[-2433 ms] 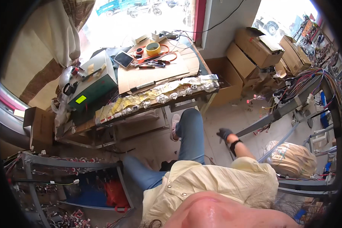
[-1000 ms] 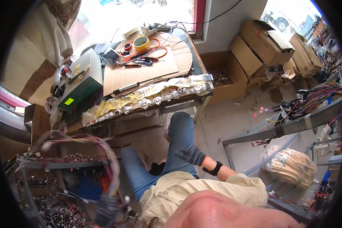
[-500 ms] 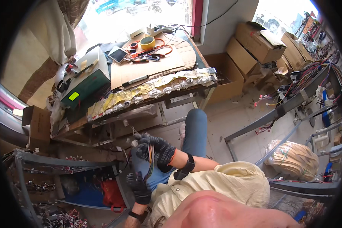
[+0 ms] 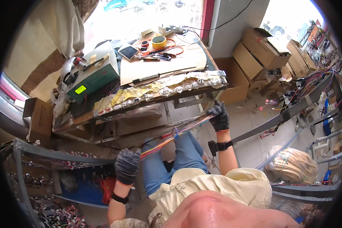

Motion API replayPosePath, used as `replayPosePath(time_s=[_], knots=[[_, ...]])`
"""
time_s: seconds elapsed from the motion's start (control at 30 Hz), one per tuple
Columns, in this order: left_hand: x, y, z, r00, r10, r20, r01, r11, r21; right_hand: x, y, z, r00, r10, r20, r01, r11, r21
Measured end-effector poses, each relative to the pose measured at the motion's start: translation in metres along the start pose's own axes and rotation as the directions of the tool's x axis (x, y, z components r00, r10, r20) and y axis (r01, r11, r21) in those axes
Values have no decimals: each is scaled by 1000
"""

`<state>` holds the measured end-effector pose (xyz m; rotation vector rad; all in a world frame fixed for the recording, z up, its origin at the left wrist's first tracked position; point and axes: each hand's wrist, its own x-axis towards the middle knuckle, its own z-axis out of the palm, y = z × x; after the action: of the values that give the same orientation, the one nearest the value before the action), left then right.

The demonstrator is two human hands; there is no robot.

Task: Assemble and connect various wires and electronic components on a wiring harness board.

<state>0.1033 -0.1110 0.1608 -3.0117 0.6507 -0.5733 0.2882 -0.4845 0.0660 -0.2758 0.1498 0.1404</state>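
A bundle of coloured wires (image 4: 159, 145) is stretched slantwise across my lap, with a blue loop or tie round it near the middle. My left hand (image 4: 127, 166), in a dark grey knitted glove, is closed round its lower left end. Gloved the same way, my right hand (image 4: 219, 117) grips the upper right end, just in front of the workbench's right corner. The wire ends inside both fists are hidden. Black bands sit on both wrists.
Ahead stands a workbench (image 4: 73, 126) with a row of white connectors (image 4: 167, 91) along its front edge. On it are a green box-shaped device (image 4: 95, 76), a phone (image 4: 128, 51) and yellow tape (image 4: 159, 41). Metal racks with wires flank me; cartons (image 4: 264, 47) are stacked at right.
My hands were close together at the left with the wires hanging. Now the right hand has moved far right and forward, the left slightly left, and the bundle is drawn out between them.
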Motion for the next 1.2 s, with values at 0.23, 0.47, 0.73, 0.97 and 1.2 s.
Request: replayPosePath(time_s=[0.23,0.47,0.73,0.97,1.2], knots=[[31,-31,-99,999,-27,18,21,963,268,58,-33,-93,983,-158,-91,171,973,154],[-72,-25,38,642,77,763,53,988,-144,-32,-100,-80,932,-359,46,345,920,187],[-203,6,140,920,-259,294,341,899,-275,-183,-125,-41,854,-502,136,520,833,-189],[-249,47,174,809,-533,248,581,661,-475,-189,-111,16,777,-607,164,629,744,-227],[-319,-22,286,390,-536,749,373,-652,-661,-166,-98,-55,900,-157,-407,-270,-933,-237]])
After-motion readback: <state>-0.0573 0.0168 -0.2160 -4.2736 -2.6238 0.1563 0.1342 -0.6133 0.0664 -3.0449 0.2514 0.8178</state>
